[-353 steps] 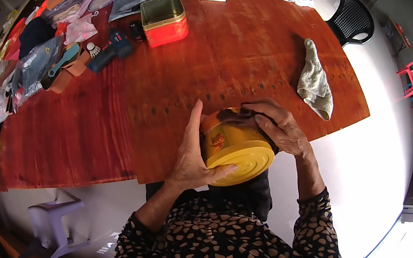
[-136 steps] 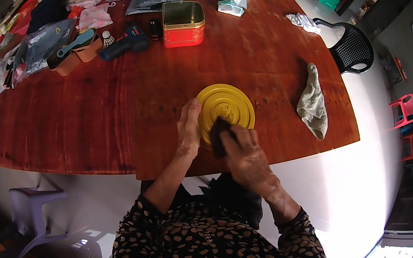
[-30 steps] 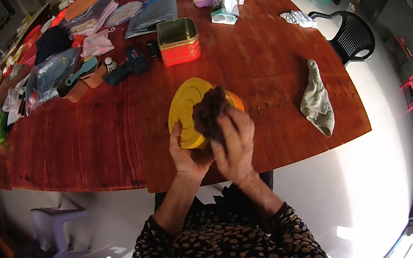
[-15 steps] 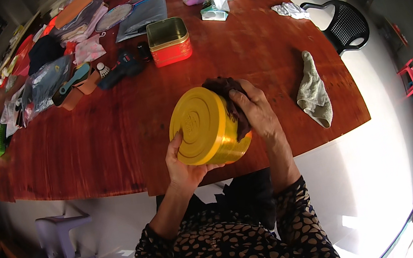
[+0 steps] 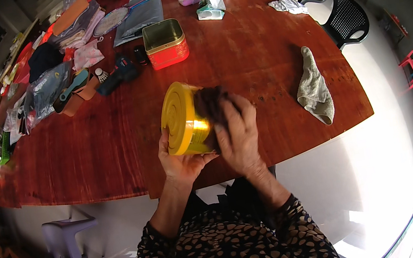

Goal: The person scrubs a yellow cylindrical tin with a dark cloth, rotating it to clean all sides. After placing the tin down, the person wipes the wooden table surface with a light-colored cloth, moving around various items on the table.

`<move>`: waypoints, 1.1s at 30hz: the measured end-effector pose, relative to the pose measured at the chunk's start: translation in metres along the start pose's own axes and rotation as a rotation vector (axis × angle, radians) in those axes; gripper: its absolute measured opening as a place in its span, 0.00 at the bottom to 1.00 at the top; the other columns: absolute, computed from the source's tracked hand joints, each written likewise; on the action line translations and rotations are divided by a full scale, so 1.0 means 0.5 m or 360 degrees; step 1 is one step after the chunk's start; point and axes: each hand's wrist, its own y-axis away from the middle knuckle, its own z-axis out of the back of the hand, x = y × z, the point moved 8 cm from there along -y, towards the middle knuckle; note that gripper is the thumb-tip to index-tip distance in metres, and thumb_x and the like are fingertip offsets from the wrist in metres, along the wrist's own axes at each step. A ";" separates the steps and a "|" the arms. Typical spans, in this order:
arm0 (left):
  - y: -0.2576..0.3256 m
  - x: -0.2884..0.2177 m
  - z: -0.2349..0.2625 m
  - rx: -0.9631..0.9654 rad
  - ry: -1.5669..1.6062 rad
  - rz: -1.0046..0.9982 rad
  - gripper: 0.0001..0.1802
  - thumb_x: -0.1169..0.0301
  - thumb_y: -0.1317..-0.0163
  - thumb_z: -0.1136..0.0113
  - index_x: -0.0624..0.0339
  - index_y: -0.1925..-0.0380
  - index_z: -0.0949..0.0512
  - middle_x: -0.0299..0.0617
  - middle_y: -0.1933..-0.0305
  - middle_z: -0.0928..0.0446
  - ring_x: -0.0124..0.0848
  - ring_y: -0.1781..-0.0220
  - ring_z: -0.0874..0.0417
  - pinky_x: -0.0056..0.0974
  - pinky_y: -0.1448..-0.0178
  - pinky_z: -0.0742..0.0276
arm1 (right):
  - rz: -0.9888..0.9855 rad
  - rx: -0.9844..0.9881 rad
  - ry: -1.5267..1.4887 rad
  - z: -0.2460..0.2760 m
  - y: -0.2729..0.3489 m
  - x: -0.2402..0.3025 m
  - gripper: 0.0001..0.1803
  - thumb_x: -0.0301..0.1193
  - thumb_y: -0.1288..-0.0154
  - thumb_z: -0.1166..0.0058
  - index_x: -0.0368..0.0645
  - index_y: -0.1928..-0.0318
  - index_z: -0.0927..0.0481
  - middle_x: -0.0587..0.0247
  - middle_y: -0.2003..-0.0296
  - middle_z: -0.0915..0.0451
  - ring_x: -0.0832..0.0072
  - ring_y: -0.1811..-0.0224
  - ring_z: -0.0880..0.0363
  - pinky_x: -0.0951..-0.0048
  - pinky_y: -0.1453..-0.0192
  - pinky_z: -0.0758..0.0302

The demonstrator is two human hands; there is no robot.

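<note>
A round yellow tin [image 5: 179, 120] with a ridged lid is held up over the table's near edge, tilted so its lid faces left. My left hand [image 5: 182, 163] grips it from below, thumb on the lid and fingers under the side. Against the tin's right end, my right hand [image 5: 240, 131] presses a dark brown cloth [image 5: 210, 105], its fingers bent over the fabric. The cloth hides that end of the tin. Beyond them stands an open square red tin [image 5: 168, 53] with a gold rim, and a grey-green cloth [image 5: 313, 89] lies crumpled to the right.
The reddish wooden table [image 5: 255, 60] spreads ahead. Left of the red tin lie a power drill [image 5: 121, 73], a shuttlecock [image 5: 101, 74] and piled clothes and bags. Farther back are badminton rackets [image 5: 112, 22] and a tissue pack [image 5: 211, 12]. Chairs stand around, including a black one [image 5: 345, 19].
The yellow tin has turned, so its lid now faces more to the left and its side shows more. My right hand has moved left and down with the brown cloth.
</note>
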 end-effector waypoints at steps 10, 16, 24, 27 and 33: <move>0.009 -0.011 -0.036 0.0046 -0.0112 -0.0047 0.35 0.45 0.29 0.60 0.56 0.31 0.37 0.47 0.34 0.30 0.45 0.32 0.29 0.52 0.31 0.30 | 0.0332 0.0169 -0.0058 0.029 -0.012 0.062 0.25 0.38 0.43 0.44 0.47 0.44 0.23 0.53 0.44 0.30 0.53 0.44 0.30 0.52 0.42 0.35; 0.042 -0.033 0.019 -0.0085 -0.0380 -0.0111 0.34 0.50 0.32 0.49 0.58 0.33 0.35 0.47 0.34 0.28 0.42 0.34 0.26 0.49 0.32 0.28 | 0.0103 0.0451 -0.0744 0.027 -0.094 0.028 0.20 0.32 0.40 0.45 0.38 0.48 0.23 0.49 0.53 0.25 0.51 0.53 0.23 0.58 0.50 0.26; 0.075 -0.001 0.030 0.0097 -0.0222 0.0291 0.33 0.55 0.45 0.38 0.65 0.42 0.26 0.51 0.47 0.19 0.42 0.51 0.15 0.43 0.48 0.16 | -0.0121 0.1036 -0.1329 -0.076 -0.027 -0.093 0.20 0.34 0.36 0.44 0.38 0.45 0.21 0.55 0.48 0.20 0.68 0.48 0.21 0.68 0.43 0.26; 0.072 -0.018 0.033 -0.0111 -0.0352 0.0060 0.34 0.49 0.40 0.41 0.61 0.41 0.26 0.48 0.46 0.19 0.40 0.50 0.16 0.41 0.47 0.17 | -0.0646 0.1109 -0.1523 -0.099 -0.012 -0.080 0.20 0.32 0.38 0.41 0.38 0.47 0.20 0.55 0.48 0.20 0.69 0.45 0.22 0.68 0.41 0.26; 0.020 -0.015 0.019 0.0017 -0.0045 -0.0026 0.34 0.42 0.31 0.56 0.53 0.37 0.29 0.45 0.37 0.25 0.41 0.40 0.21 0.50 0.42 0.20 | -0.1011 0.0221 -0.1612 -0.150 0.133 -0.193 0.17 0.28 0.33 0.46 0.37 0.45 0.24 0.63 0.55 0.19 0.78 0.52 0.23 0.75 0.49 0.24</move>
